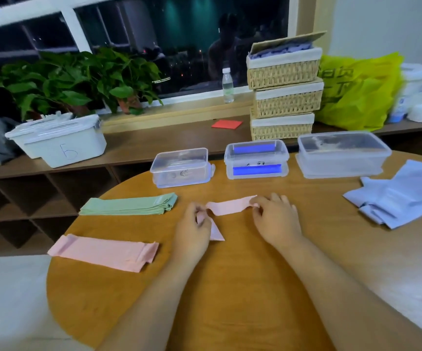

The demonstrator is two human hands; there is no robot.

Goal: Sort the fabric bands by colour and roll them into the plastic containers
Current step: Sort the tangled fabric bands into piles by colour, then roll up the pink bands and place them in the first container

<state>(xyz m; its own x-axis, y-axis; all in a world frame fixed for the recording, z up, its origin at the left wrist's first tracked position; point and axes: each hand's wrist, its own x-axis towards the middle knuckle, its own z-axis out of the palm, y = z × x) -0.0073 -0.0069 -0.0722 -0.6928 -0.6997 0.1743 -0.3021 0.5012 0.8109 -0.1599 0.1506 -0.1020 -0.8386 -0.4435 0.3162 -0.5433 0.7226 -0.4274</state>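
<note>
Lying crosswise, pink band, hands pinching ends

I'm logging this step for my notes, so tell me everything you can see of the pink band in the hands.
The pink band is a pale pink strip of thin, soft-looking, matte fabric. It stretches sideways over the middle of the wooden table, not yet rolled. The right hand pinches its right end; the left hand grips its left part, where it bunches and a pointed corner sticks out beside the hand. Whether the span between the hands touches the table cannot be told.
</note>
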